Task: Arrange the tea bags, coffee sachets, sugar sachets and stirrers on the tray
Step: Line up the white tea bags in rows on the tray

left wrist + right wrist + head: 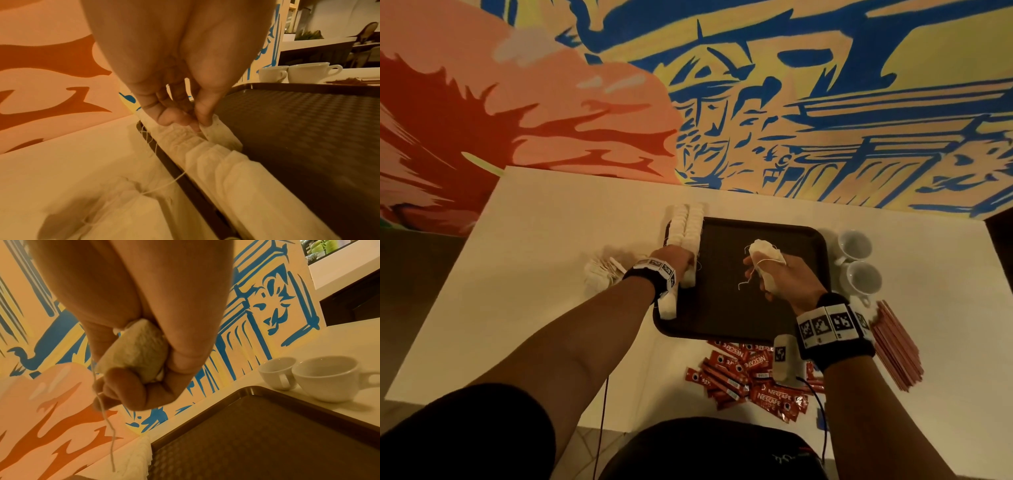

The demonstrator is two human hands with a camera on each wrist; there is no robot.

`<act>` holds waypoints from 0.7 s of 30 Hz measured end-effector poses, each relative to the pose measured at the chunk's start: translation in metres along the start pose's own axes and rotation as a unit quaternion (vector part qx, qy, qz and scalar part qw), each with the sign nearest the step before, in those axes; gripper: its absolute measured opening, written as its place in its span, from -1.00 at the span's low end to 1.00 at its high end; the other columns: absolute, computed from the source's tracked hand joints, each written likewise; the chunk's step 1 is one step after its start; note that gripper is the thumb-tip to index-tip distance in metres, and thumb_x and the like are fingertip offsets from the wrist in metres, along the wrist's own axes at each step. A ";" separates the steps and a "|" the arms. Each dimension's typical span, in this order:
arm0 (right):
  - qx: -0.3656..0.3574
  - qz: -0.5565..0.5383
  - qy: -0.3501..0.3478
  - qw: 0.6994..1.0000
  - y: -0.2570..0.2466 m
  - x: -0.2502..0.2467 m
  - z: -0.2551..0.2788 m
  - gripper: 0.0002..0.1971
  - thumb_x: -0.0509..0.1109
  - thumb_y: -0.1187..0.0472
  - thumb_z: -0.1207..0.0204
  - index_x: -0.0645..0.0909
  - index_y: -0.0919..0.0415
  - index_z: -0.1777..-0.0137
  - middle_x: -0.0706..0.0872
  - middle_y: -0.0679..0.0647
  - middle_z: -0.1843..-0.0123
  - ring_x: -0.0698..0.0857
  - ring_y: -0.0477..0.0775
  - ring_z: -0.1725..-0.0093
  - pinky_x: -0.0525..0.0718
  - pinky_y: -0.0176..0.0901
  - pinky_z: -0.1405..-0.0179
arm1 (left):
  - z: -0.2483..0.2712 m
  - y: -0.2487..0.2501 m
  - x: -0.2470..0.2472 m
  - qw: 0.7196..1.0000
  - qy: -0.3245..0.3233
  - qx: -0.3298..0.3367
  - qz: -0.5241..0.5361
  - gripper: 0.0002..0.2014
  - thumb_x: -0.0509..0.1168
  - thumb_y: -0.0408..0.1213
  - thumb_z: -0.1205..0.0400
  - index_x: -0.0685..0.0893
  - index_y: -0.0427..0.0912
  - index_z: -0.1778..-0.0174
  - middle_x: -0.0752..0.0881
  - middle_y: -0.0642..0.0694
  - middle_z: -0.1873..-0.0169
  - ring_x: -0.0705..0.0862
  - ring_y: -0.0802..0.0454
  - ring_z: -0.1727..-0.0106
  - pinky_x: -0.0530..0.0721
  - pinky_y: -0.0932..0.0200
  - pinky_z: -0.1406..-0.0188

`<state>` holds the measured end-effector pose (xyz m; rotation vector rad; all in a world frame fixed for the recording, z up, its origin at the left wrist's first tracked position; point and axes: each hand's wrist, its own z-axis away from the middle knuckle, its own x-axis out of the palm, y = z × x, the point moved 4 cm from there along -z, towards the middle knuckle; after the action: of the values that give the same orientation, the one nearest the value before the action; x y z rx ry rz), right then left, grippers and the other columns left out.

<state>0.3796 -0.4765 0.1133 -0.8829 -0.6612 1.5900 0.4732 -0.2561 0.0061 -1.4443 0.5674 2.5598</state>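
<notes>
White tabletop (pixel 551 274) spreads under both forearms, with a dark brown tray (pixel 756 322) lying between the two hands. Along the tray's edge under the left hand (pixel 674 262) runs a long row of tea bags (pixel 686 226), stood on edge and packed together; in the left wrist view the thumb and fingers (pixel 205 113) pinch one bag of that row, fingertips down among the paper folds. Outboard of that hand, on the table, lies a loose heap of more tea bags (pixel 601 270) (strings trailing over the tray rim). The right hand (pixel 787 277) hangs above the tray's middle, its fingers curled tight round a small bunch of tea bags (pixel 765 253), a string dangling below the knuckles. Beyond the right hand's outer side stand two white cups (pixel 858 260), off the tray. Behind the right wrist lie red coffee sachets (pixel 753 373) in a scatter, and beside them a bundle of pink stirrers (pixel 897 346).
</notes>
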 end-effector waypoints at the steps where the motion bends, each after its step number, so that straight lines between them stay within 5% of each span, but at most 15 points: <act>1: 0.000 0.002 -0.002 1.000 0.001 0.000 -0.001 -0.70 0.28 -0.06 -0.76 0.75 0.12 -0.14 0.82 0.16 -0.03 0.67 -0.04 0.25 0.63 -0.20 0.35 | -0.002 0.001 -0.001 1.000 0.003 0.001 0.002 -0.69 0.30 -0.19 -0.67 0.64 -0.07 -0.34 0.66 -0.23 -0.28 0.70 -0.24 -0.10 0.63 0.04 -0.06; 6: -0.004 -0.002 -0.001 1.000 0.003 0.000 -0.001 -0.70 0.27 -0.05 -0.76 0.74 0.13 -0.16 0.82 0.15 -0.03 0.66 -0.06 0.26 0.62 -0.23 0.35 | -0.012 0.003 -0.001 1.000 0.009 0.013 -0.020 -0.60 0.35 -0.23 -0.62 0.58 -0.17 -0.39 0.62 -0.32 -0.29 0.60 -0.16 0.09 0.54 0.06 0.08; 13: -0.001 -0.039 -0.020 0.999 -0.005 0.008 -0.001 -0.79 0.29 0.09 -0.77 0.65 0.15 -0.26 0.80 0.19 -0.04 0.65 -0.01 0.25 0.59 -0.17 0.36 | -0.009 0.007 -0.014 0.997 0.036 0.019 -0.070 -0.67 0.33 -0.31 -0.67 0.61 -0.01 -0.35 0.58 -0.12 -0.31 0.59 -0.15 -0.31 0.64 -0.08 -0.25; 17: -0.021 -0.050 -0.023 0.998 -0.012 0.010 -0.002 -0.75 0.31 0.13 -0.76 0.53 0.12 -0.38 0.86 0.15 0.04 0.66 0.03 0.27 0.58 -0.14 0.42 | 0.004 0.010 -0.036 0.989 0.103 -0.037 0.096 -0.74 0.39 -0.23 -0.63 0.69 0.06 -0.24 0.65 -0.04 -0.25 0.64 -0.10 -0.27 0.64 -0.03 -0.27; 21: -0.053 -0.058 -0.024 0.997 -0.024 0.011 0.005 -0.78 0.35 0.08 -0.74 0.57 0.11 -0.31 0.88 0.09 0.04 0.65 0.00 0.29 0.58 -0.15 0.44 | 0.040 0.032 -0.069 0.912 0.157 -0.017 0.378 -0.85 0.38 -0.06 -0.67 0.79 0.02 -0.06 0.77 0.07 -0.01 0.75 0.06 -0.05 0.67 0.11 0.01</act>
<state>0.3882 -0.4610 0.1330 -0.8712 -0.8223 1.4873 0.4680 -0.2660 0.0917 -1.9629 1.3714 2.8663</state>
